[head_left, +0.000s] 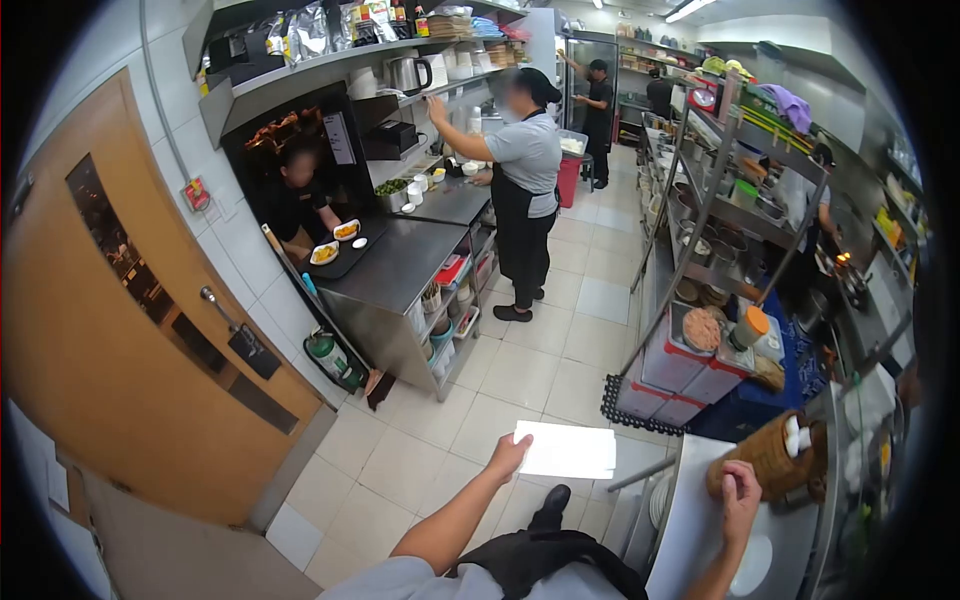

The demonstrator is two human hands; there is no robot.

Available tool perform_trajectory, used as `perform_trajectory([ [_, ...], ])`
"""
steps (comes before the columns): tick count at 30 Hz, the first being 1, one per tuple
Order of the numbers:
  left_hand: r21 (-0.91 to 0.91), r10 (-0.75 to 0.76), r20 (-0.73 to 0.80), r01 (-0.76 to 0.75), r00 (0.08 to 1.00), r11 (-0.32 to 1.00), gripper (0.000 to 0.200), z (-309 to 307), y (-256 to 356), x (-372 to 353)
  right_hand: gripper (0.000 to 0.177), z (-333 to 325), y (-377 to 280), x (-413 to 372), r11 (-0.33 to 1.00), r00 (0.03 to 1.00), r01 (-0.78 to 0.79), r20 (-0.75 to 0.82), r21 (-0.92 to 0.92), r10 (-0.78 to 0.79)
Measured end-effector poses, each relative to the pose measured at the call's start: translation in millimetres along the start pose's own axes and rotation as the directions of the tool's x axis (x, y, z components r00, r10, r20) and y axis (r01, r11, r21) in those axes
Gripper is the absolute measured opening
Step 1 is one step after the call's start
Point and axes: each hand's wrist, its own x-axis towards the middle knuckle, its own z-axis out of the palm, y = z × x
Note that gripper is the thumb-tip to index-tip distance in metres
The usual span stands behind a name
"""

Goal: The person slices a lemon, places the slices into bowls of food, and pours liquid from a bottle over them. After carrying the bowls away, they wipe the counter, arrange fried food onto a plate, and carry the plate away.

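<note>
Left hand holds white paper above tiled kitchen floor.

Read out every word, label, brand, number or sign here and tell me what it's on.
Nothing reads clearly.
Notice: print too small.
Shiny packets: too blurred.
Fire extinguisher: label too small.
White sheets in the left hand: no writing visible.

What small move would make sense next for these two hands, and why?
Perhaps bring the right hand to the free edge of the white sheets: the left hand grips only one edge, while the right is off beside the brown basket.
</note>
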Motion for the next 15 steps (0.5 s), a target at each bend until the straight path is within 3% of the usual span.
perform_trajectory([
  [7, 0.14, 0.033, -0.208, -0.003, 0.978, 0.99, 0.031, -51.0, 25.2, 124.8, 0.015, -11.0, 45.0, 236.2, 0.969, 0.974, 0.21, -0.053, -0.133, -0.218],
  [10, 0.116, -0.055, -0.246, 0.085, 0.968, 0.99, 0.028, -68.1, 43.9, 162.8, 0.016, -7.4, -10.0, 358.4, 0.883, 0.924, 0.328, -0.08, -0.335, -0.374],
  [11, 0.107, -0.052, -0.217, 0.077, 0.975, 0.991, 0.029, -76.8, 46.3, 180.1, 0.015, -10.5, -18.8, 408.4, 0.775, 0.824, 0.478, -0.096, -0.413, -0.559],
  [13, 0.036, 0.008, -0.355, 0.005, 0.935, 0.999, 0.032, -71.3, 57.6, 207.4, 0.018, -20.7, -40.8, 505.7, 0.753, 0.79, 0.463, -0.167, -0.467, -0.589],
  [14, -0.032, 0.049, -0.232, -0.058, 0.972, 0.998, 0.035, -108.7, 24.2, 249.1, 0.018, -27.6, -48.5, 558.1, 0.77, 0.777, 0.453, -0.223, -0.45, -0.588],
  [15, 0.083, 0.137, -0.255, -0.12, 0.957, 0.989, 0.04, -114.5, 9.5, 265.4, 0.02, -39.2, -50.4, 614.2, 0.735, 0.739, 0.441, -0.256, -0.515, -0.623],
])
